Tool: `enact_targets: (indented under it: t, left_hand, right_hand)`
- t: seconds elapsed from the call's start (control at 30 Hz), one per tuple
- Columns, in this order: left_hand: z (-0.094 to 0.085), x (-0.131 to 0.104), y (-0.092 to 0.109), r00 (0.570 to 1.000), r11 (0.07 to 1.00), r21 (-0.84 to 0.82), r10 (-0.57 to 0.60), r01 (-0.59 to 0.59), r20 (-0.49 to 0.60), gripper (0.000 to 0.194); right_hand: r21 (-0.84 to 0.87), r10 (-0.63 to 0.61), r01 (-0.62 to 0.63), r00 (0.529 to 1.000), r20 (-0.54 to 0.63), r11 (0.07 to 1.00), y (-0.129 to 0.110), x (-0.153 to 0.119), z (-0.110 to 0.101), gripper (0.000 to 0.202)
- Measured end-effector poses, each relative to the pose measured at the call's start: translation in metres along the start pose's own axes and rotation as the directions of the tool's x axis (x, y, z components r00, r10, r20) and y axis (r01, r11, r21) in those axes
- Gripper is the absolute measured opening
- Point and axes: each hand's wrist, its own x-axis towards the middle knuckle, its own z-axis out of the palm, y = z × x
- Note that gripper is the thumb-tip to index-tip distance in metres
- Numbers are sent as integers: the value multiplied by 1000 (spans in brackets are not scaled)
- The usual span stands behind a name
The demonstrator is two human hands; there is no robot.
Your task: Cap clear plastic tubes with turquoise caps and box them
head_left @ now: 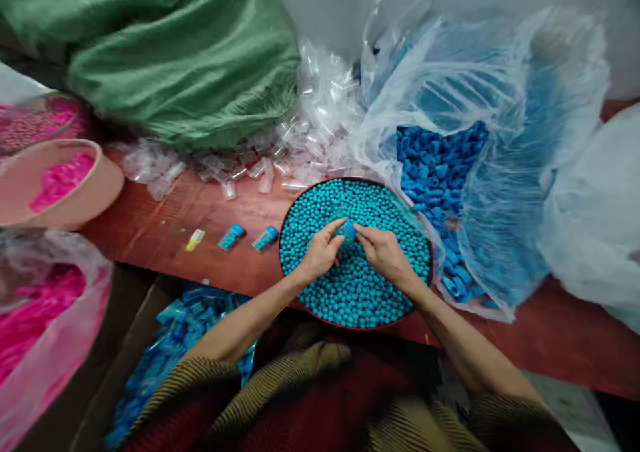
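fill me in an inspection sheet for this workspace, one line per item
Surface: red-brown tabletop, worn-looking.
Job's things: round tray of turquoise beads; small blue-capped container held above it; two bead-filled containers lying left of the tray.
Clutter: loose clear tubes; small yellow-and-white item.
Grippers: bare left hand holds the container; right hand's fingertips at its cap.
Cables: nothing seen.
Surroundings: green sack behind; plastic bag with blue pieces, right; pink pieces, left.

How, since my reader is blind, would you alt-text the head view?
The left hand and right hand hold a small blue-capped container above a round tray of blue beads. Two similar containers lie left; a plastic bag of blue pieces sits right.
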Motion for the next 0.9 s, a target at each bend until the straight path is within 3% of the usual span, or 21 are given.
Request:
enact_targets:
  t: [0.17,0.4,0.6,0.7,0.8,0.9]
  left_hand:
    - [6,-5,3,999,998,-46,-34,34,7,56]
    - [-5,-9,-2,999,996,-88,-18,22,51,58]
    - [-3,-10,-2,999,995,-97,-7,12,51,43]
    - [1,-10,-1,999,996,-82,36,-37,-14,33]
    - [-2,-11,1,998,998,-43,39,-41,-49,33]
    - [-12,-13,6,998,1000,-16,-2,3,57,39]
  right_hand:
    - [19,-21,21,1000,-4,1000,-5,-5,-1,28]
    - [18,-139,138,977,160,990,-2,3,-14,26]
    - [77,-200,186,950,241,979,-2,2,-18,28]
    - [37,-226,224,956,188,974,0,0,-16,27]
    - [104,-206,192,967,150,976,4,1,-16,24]
    - [320,-131,68,975,179,945,6,5,-18,27]
